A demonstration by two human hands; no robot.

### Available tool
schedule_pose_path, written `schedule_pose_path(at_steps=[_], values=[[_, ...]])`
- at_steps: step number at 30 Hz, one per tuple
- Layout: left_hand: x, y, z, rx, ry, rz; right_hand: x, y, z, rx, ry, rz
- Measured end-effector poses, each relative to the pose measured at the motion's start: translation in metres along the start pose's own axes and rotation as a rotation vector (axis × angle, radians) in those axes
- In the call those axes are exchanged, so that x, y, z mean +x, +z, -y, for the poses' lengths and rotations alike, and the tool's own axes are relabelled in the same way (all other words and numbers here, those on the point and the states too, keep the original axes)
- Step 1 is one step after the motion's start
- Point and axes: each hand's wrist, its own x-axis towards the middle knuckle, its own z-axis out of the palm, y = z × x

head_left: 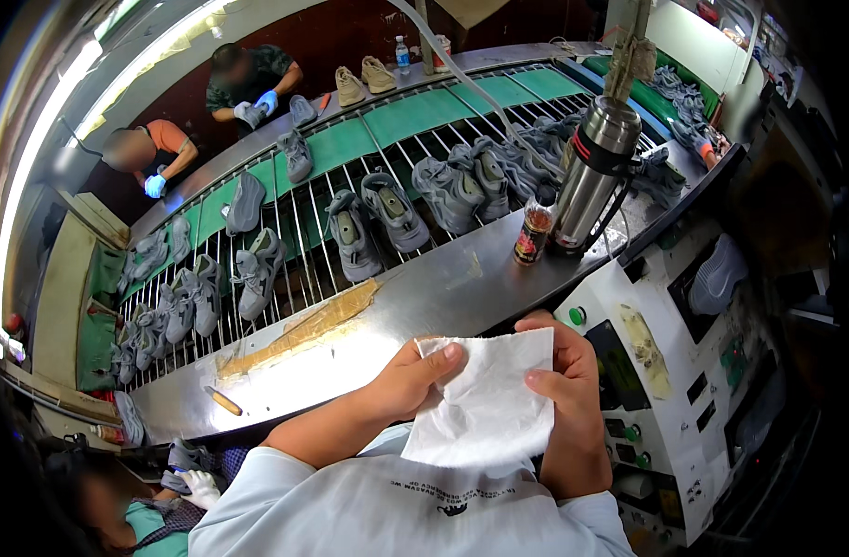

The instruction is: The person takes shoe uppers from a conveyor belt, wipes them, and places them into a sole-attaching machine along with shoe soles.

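Note:
A white sheet of thin paper, like a tissue (485, 408), is spread between my two hands in front of my chest. My left hand (415, 376) pinches its upper left corner, thumb on top. On the other side my right hand (566, 371) grips the right edge, its thumb on the face of the sheet and its fingers behind. Just beyond my hands runs the metal ledge (424, 306) of the conveyor, with a strip of brown tape (304, 325) stuck on it.
Grey sneakers (392, 212) stand along the conveyor's rods and green belt. A steel thermos (596, 167) and a drink bottle (534, 227) stand on the ledge; a yellow-handled tool (223, 401) lies farther left. At right is a white control-panel machine (643, 371). Co-workers with gloved hands sit across and at left.

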Motion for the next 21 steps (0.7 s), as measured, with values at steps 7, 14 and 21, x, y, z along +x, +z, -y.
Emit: schedule_pose_path(at_steps=[7,14,21], values=[[0.0,0.004,0.002,-0.025,-0.04,0.029,-0.007,0.005,0.007,0.101,-0.011,-0.039],[0.004,0.026,-0.014,-0.03,-0.087,-0.071,-0.005,0.004,0.009,0.102,-0.024,-0.022],[0.007,-0.025,0.008,-0.003,-0.015,0.066,0.005,-0.005,0.006,-0.237,-0.064,-0.141]])
